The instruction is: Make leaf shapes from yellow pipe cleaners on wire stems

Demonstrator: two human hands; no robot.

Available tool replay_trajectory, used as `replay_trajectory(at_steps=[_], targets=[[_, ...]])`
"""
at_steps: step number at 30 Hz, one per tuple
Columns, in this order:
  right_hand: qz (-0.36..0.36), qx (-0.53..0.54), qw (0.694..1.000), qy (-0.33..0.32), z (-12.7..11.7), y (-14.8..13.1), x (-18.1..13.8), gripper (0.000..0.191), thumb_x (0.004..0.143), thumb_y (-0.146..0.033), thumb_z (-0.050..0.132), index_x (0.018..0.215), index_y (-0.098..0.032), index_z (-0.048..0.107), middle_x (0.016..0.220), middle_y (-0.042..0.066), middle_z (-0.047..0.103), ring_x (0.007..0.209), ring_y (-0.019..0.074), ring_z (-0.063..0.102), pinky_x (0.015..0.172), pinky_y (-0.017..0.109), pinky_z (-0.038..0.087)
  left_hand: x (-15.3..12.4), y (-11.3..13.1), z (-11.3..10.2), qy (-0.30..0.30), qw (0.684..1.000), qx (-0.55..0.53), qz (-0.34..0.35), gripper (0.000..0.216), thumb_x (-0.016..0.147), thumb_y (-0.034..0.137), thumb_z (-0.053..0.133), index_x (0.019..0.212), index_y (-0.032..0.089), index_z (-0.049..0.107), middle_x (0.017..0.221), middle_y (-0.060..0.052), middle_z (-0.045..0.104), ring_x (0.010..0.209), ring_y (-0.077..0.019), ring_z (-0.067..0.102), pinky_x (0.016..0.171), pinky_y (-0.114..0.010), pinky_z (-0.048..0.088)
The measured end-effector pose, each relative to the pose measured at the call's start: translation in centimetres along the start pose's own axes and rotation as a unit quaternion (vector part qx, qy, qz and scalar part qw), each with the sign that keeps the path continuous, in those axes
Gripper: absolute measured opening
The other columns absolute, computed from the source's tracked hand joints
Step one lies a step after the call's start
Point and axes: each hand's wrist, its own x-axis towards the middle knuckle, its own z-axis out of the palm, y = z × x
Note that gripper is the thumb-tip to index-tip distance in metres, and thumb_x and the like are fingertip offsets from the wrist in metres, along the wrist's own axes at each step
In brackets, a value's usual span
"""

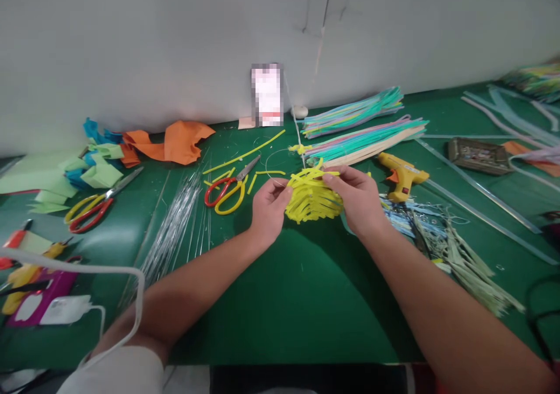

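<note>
Both my hands hold a bundle of short yellow strips (311, 198) just above the green table (297, 289). My left hand (269, 207) pinches the bundle's left side, fingers closed. My right hand (356, 198) grips the right side and top, fingers curled over the strips. A thin wire loops up from the bundle. Loose yellow strip offcuts (245, 156) lie behind my left hand.
Red-and-yellow scissors (227, 191) lie left of my hands, a second pair (98, 204) farther left. A yellow glue gun (402, 175) sits right. Pastel strip bundles (363, 131), thin wires (175, 230), orange paper (175, 140), green paper scraps (98, 172), shredded strips (464, 260) surround.
</note>
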Motion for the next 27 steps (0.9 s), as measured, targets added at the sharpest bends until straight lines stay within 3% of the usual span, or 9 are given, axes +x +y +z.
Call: replay_trajectory(at_steps=[5, 8, 10, 12, 14, 16, 22, 27], targets=[[0.009, 0.001, 1.000, -0.004, 0.4, 0.5, -0.1, 0.022, 0.069, -0.038, 0.078, 0.081, -0.023, 0.068, 0.078, 0.001, 0.071, 0.070, 0.0185, 0.068, 0.069, 0.036, 0.056, -0.1, 0.0, 0.2, -0.017, 0.999, -0.024, -0.022, 0.027, 0.069, 0.039, 0.078, 0.080, 0.018, 0.064, 0.073, 0.001, 0.062, 0.068, -0.0118, 0.056, 0.066, -0.025, 0.046], [-0.107, -0.093, 0.989, 0.046, 0.3, 0.6, -0.1, 0.030, 0.071, -0.039, 0.075, 0.094, -0.022, 0.065, 0.088, 0.004, 0.069, 0.074, 0.0190, 0.066, 0.067, 0.037, 0.055, 0.0, -0.5, 0.1, -0.007, 0.999, -0.023, -0.034, 0.025, 0.073, 0.039, 0.076, 0.083, 0.019, 0.066, 0.076, 0.001, 0.063, 0.069, -0.0115, 0.057, 0.067, -0.025, 0.046], [-0.262, -0.202, 0.933, 0.141, 0.1, 0.3, -0.2, 0.035, 0.070, -0.038, 0.076, 0.099, -0.022, 0.063, 0.093, 0.006, 0.066, 0.076, 0.0192, 0.063, 0.066, 0.037, 0.053, 0.1, -0.9, 0.0, 0.011, 0.999, -0.020, -0.033, 0.024, 0.075, 0.039, 0.074, 0.083, 0.018, 0.067, 0.078, 0.001, 0.063, 0.071, -0.0113, 0.057, 0.069, -0.025, 0.046], [-0.411, -0.322, 0.836, 0.170, -0.1, -0.2, -0.4, 0.026, 0.070, -0.036, 0.076, 0.088, -0.022, 0.064, 0.090, 0.007, 0.063, 0.083, 0.0225, 0.061, 0.071, 0.039, 0.052, 0.2, -1.2, -0.1, 0.029, 0.999, -0.019, -0.029, 0.024, 0.075, 0.039, 0.074, 0.084, 0.018, 0.067, 0.078, 0.001, 0.063, 0.072, -0.0111, 0.057, 0.071, -0.025, 0.046], [-0.495, -0.386, 0.772, 0.100, -0.3, -0.4, -0.5, 0.009, 0.076, -0.029, 0.072, 0.079, -0.023, 0.065, 0.079, 0.004, 0.063, 0.076, 0.0202, 0.061, 0.070, 0.036, 0.050, 0.3, -1.2, -0.1, 0.035, 0.999, -0.015, -0.025, 0.024, 0.076, 0.040, 0.073, 0.083, 0.018, 0.066, 0.078, 0.001, 0.062, 0.072, -0.0110, 0.057, 0.071, -0.025, 0.046], [-0.509, -0.436, 0.741, 0.038, -0.2, -0.4, -0.6, 0.002, 0.081, -0.026, 0.068, 0.082, -0.024, 0.068, 0.078, 0.003, 0.067, 0.075, 0.0193, 0.063, 0.067, 0.034, 0.048, 0.2, -1.1, -0.1, 0.035, 0.999, -0.008, -0.019, 0.024, 0.077, 0.040, 0.073, 0.081, 0.018, 0.065, 0.076, 0.001, 0.062, 0.070, -0.0106, 0.056, 0.069, -0.024, 0.045], [-0.478, -0.514, 0.712, 0.001, 0.1, 0.1, -0.3, 0.012, 0.086, -0.025, 0.060, 0.090, -0.023, 0.071, 0.081, 0.004, 0.068, 0.077, 0.0197, 0.062, 0.065, 0.033, 0.043, -0.3, -0.4, 0.1, 0.016, 1.000, 0.024, -0.004, 0.024, 0.076, 0.039, 0.073, 0.074, 0.018, 0.062, 0.072, 0.002, 0.059, 0.067, -0.0101, 0.052, 0.067, -0.024, 0.043], [-0.455, -0.480, 0.749, -0.030, 0.2, 0.0, -0.3, 0.008, 0.083, -0.019, 0.058, 0.083, -0.021, 0.065, 0.081, 0.004, 0.067, 0.074, 0.0185, 0.062, 0.062, 0.030, 0.045, -0.3, -0.2, 0.3, 0.009, 0.999, 0.035, -0.002, 0.029, 0.074, 0.042, 0.074, 0.072, 0.017, 0.060, 0.069, 0.002, 0.057, 0.065, -0.0100, 0.050, 0.064, -0.024, 0.042]])
